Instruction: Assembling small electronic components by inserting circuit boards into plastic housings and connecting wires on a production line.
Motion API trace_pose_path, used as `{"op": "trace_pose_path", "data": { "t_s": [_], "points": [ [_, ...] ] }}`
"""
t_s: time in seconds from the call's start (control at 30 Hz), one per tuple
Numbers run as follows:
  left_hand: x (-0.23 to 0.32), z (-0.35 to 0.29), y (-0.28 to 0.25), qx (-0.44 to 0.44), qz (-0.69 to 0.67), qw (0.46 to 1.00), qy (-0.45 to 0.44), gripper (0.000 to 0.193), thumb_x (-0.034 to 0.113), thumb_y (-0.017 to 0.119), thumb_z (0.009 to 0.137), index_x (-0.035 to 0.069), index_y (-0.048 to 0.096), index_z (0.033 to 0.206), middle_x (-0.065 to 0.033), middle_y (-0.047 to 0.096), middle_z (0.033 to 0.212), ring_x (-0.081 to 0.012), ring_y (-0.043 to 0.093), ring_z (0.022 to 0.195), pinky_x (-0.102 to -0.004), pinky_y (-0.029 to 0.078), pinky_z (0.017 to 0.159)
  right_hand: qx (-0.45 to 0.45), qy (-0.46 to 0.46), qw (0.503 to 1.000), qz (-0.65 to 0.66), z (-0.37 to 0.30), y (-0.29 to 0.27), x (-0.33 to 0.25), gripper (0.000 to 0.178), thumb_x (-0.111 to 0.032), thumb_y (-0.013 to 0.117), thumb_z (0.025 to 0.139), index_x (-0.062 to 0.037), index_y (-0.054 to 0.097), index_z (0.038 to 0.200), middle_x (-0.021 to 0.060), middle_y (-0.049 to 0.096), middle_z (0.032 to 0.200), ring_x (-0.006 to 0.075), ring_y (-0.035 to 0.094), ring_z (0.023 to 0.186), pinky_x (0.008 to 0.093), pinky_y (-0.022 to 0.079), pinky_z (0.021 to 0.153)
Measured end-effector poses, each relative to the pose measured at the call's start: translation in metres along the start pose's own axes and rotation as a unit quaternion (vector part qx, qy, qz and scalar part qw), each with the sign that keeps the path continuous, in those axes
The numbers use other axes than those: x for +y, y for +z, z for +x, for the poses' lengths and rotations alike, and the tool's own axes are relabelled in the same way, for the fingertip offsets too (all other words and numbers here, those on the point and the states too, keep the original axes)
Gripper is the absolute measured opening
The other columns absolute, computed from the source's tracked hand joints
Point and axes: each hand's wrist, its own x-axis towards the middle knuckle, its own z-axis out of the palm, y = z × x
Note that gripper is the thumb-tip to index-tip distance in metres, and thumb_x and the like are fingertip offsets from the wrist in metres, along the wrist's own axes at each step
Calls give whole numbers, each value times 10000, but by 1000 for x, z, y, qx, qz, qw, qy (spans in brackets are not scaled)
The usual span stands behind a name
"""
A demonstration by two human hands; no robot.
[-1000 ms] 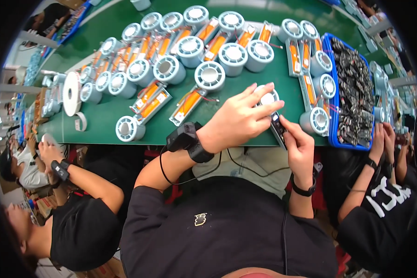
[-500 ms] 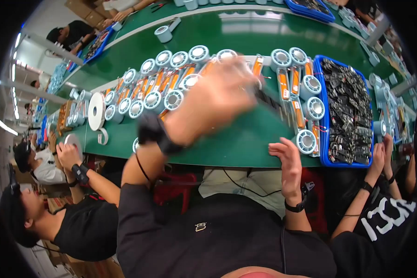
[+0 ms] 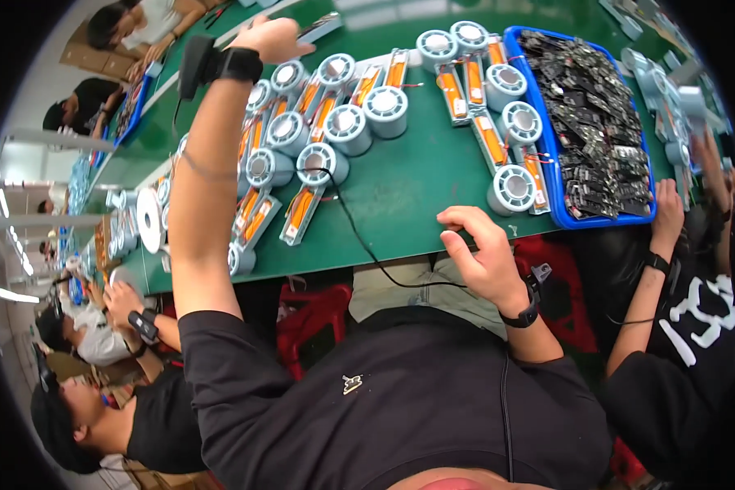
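Note:
My left arm stretches to the far side of the table. My left hand [image 3: 268,39] is closed around the round end of a light-blue housing [image 3: 320,28], and the housing's handle sticks out to the right. The hand covers most of its fingers and the round end. Over the near table edge, my right hand [image 3: 486,255] hovers with fingers loosely bent and the thumb apart, holding nothing. Between the hands lie rows of similar light-blue round-headed housings [image 3: 385,110], with orange battery packs [image 3: 300,211] in their handles. More stand at the right beside the tray.
A blue tray [image 3: 557,200] heaped with black circuit boards stands on the right of the green table [image 3: 420,196]. A white tape roll [image 3: 149,220] is at the left. A black cable [image 3: 359,237] crosses the near edge. Co-workers sit on both sides.
My left hand has swung from the middle of the table to the far left and onto the separate housing there. My right hand stays near the table edge. The whole view has shifted.

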Motion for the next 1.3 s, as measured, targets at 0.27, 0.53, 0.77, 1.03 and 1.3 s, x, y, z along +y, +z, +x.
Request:
{"op": "trace_pose_path", "data": {
  "t_s": [0.27,0.53,0.77,1.03,1.3],
  "points": [
    [125,-245,3,67,-215,964,-142,540,371,708,928,34,569,1326,-197,705,919,-396,685,900,-497,527,764,-46,-86,995,13,-4,-28,-15,170,-47,663,920,28,683,1071,151,700,1085,265,669,994,368,526,898],
    [199,-254,53,57,-414,897,-143,596,348,715,927,-55,483,1300,-248,674,728,-457,676,673,-541,516,574,319,37,894,-313,15,-147,-28,212,-117,692,923,10,695,1093,114,699,951,198,640,811,317,510,772],
    [232,-228,42,110,-493,851,-145,706,392,776,884,-50,484,1350,-196,670,679,-405,672,603,-486,524,564,167,21,816,-552,32,-190,7,209,-143,708,913,-8,733,1070,123,714,942,241,660,813,333,524,777],
    [167,-264,35,257,-551,792,56,556,205,829,862,-30,592,1308,-76,653,832,-183,616,653,-323,504,589,246,-163,910,-290,18,-90,-59,232,-19,757,749,4,777,979,99,690,920,271,637,837,374,520,781],
    [174,-265,53,296,-605,727,133,366,17,701,921,-16,604,1272,-131,634,942,-184,645,715,-293,512,596,-26,-161,987,-8,33,39,-52,289,38,699,665,4,740,949,151,717,1047,268,643,824,426,523,844]
  ]
}}
